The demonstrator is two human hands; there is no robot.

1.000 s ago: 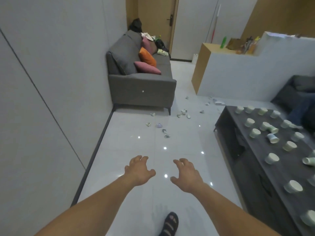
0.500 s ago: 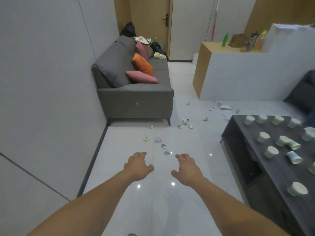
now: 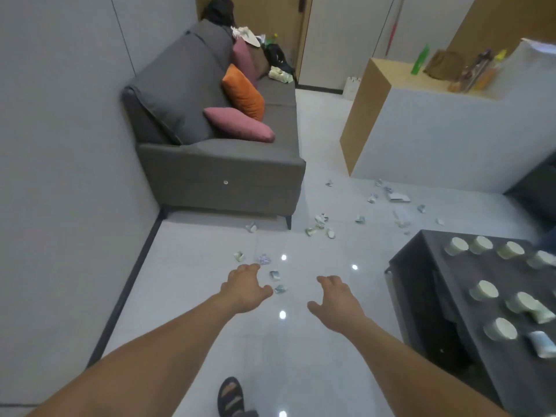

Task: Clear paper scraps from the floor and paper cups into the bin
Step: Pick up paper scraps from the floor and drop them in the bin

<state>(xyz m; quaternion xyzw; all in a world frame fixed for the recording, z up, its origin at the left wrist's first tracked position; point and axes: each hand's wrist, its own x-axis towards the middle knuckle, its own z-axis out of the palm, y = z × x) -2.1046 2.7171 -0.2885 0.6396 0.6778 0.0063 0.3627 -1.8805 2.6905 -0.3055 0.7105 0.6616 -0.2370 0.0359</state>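
The nearest paper scraps point(image 3: 275, 276) lie on the floor point(image 3: 186, 296), just far and right of the left hand point(image 3: 245, 288); the right hand point(image 3: 337, 302) is farther off. Both hands are loosely spread and grasp nothing. Paper cups point(image 3: 484, 291) stand on the table point(image 3: 451, 275) at right; their contents cannot be told. No bin is seen.

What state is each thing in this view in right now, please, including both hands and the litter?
left hand, open, fingers loosely spread, holding nothing.
right hand, open, holding nothing.
paper scraps, crumpled, scattered on the floor.
standing paper cups, untouched on the dark table.
tipped paper cups, lying on their sides.
orange cushion, propped against the sofa back.
pink cushion, lying flat on the seat.
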